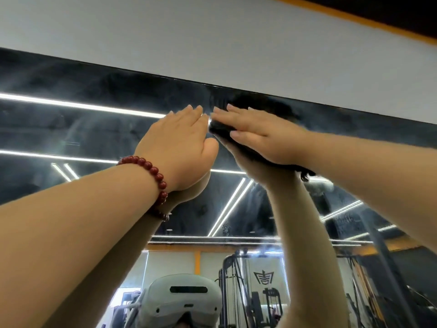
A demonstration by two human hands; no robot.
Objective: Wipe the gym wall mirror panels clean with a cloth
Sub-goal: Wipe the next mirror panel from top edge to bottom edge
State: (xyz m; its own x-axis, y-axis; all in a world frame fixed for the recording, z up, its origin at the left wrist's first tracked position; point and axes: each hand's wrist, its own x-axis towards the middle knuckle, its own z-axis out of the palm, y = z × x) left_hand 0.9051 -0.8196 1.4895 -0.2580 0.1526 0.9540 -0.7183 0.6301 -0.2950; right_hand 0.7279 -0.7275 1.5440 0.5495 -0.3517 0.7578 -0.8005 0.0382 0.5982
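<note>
The wall mirror (78, 129) fills most of the view, its top edge running diagonally below a white wall. My left hand (179, 143), with a red bead bracelet at the wrist, lies flat on the glass near that top edge, fingers straight. My right hand (262, 138) presses a dark cloth (218, 131) flat against the mirror just right of the left hand, fingers straight. Most of the cloth is hidden under the palm; a dark corner shows below the wrist. Both arms reach up high.
The white wall (212, 43) above the mirror meets an orange strip (354, 18) and a dark ceiling at the upper right. The glass reflects ceiling light strips, gym machines (260, 292), both arms and a white headset (182, 301). Smears show on the mirror's right side.
</note>
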